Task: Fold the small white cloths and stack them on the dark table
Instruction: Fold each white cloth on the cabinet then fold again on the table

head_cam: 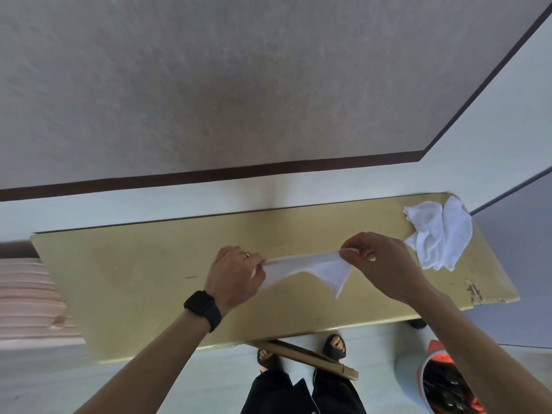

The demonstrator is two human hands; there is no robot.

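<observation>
Table [134, 279]: long yellowish top across the middle of the frame, far edge against a pale wall, near edge at the person's legs. Chipped paint at its right end.

Loose cloths [439, 234]: crumpled white heap at the upper right corner of the table, just beside the right hand, not touching it.

Pink ribbed stack [27, 294]: left edge of the frame, abutting the table's left end.

Pale tub [409, 372]: lower right, on the floor, with dark contents.

Black watch [203, 309]: on the left wrist.

Held cloth [310, 265]: small and white, stretched at centre frame above the tabletop, one corner drooping to a point.

Left hand [236, 276]: fingers curled, pinching the cloth's left end.

Right hand [382, 264]: thumb and fingertips pinching the cloth's right corner, the other fingers bent.

Open room: bare tabletop lies left of the hands and below the cloth. The heap takes up the right end.
</observation>
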